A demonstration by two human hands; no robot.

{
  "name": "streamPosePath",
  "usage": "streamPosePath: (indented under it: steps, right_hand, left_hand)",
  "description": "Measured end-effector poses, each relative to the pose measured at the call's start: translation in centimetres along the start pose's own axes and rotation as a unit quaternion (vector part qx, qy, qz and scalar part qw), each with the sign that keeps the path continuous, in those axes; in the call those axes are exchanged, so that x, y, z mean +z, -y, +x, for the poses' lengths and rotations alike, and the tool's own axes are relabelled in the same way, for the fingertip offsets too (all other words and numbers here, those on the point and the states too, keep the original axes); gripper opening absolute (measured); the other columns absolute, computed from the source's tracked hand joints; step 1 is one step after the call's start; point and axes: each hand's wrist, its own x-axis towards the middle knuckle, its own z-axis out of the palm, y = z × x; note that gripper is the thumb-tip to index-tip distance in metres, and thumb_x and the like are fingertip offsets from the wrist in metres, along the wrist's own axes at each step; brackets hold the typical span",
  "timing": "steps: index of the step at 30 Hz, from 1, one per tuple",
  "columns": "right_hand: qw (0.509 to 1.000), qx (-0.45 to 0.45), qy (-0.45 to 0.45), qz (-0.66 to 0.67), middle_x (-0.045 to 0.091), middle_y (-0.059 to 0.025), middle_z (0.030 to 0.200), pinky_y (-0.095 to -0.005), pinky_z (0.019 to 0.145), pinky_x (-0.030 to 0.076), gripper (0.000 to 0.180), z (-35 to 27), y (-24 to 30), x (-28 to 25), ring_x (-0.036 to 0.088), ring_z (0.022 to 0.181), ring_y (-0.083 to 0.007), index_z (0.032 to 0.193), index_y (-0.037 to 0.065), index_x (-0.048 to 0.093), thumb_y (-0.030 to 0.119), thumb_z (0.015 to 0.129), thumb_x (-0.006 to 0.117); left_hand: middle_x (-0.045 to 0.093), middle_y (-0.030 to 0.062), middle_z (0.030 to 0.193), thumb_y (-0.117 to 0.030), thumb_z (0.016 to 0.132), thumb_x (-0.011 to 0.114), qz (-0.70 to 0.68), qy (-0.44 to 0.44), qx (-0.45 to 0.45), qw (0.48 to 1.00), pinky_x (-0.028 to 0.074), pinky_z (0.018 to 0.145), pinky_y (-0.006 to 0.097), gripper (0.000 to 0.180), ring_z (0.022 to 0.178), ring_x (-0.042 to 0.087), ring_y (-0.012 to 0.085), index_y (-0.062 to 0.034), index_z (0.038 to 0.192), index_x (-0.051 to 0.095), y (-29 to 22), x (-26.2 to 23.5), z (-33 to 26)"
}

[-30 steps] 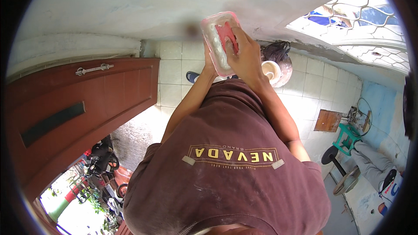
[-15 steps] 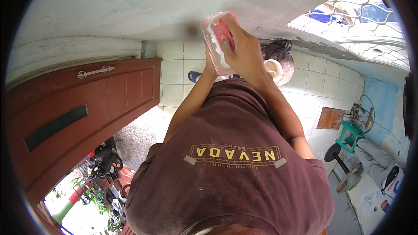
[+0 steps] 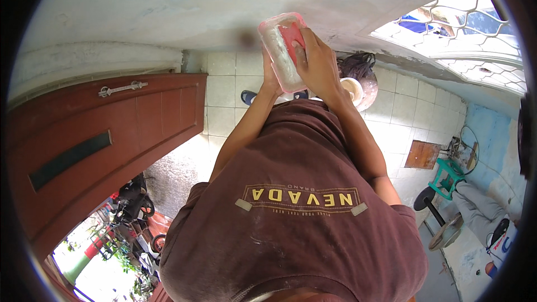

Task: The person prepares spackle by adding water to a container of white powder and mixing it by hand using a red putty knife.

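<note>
A clear pink plastic tub (image 3: 292,85) with white paste (image 3: 279,50) smeared inside is held up in front of my chest, close to the wall. My left hand (image 3: 271,78) grips it from its left side and underneath; most of those fingers are hidden behind the tub. My right hand (image 3: 316,62) is closed on a flat red scraper (image 3: 290,34), thumb on the near face. The scraper's edge rests inside the tub, along the paste.
A patchy pale wall (image 3: 184,11) rises ahead, with a grille window (image 3: 458,22) at right. A red-brown door (image 3: 151,114) stands at left. Near my feet are a white bucket (image 3: 351,86) and dark plastic bag (image 3: 358,64). A green stool (image 3: 446,178) and another person's legs (image 3: 475,201) are at right.
My right hand and the scraper have shifted slightly right across the tub. The tub has tilted a little, and more of its paste-coated inside shows.
</note>
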Motion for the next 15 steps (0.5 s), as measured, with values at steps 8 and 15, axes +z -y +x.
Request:
streamPosePath:
  steps: [8, 15]
  right_hand:
    - [0.998, -0.017, -0.059, -0.007, 0.064, -0.0260, 0.089, -0.0513, 0.066, 0.049, 0.018, -1.8, -1.4, 1.6, 0.063, 0.079, -0.0484, 0.109, 0.002, 0.055, 0.017, 0.102, 0.059]
    - [1.000, -0.023, 0.011, -0.009, 0.064, -0.0267, 0.077, -0.0487, 0.060, 0.049, 0.022, -2.0, -2.2, 1.6, 0.064, 0.068, -0.0461, 0.112, -0.001, 0.054, 0.018, 0.102, 0.060]
  left_hand:
    - [0.050, 0.0074, 0.150, -0.076, 0.101, 0.027, -0.053, 0.014, -0.011, 0.998, 0.048, 0.113, 0.046, 0.080, 0.136, 0.053, 0.0261, -0.0191, 0.157, 0.037, -0.4, 0.0, 0.0]
    - [0.052, 0.0071, 0.149, -0.077, 0.101, 0.026, -0.047, -0.003, -0.007, 0.999, 0.049, 0.111, 0.045, 0.081, 0.134, 0.054, 0.0264, -0.0193, 0.157, 0.037, -0.2, -0.5, -0.7]
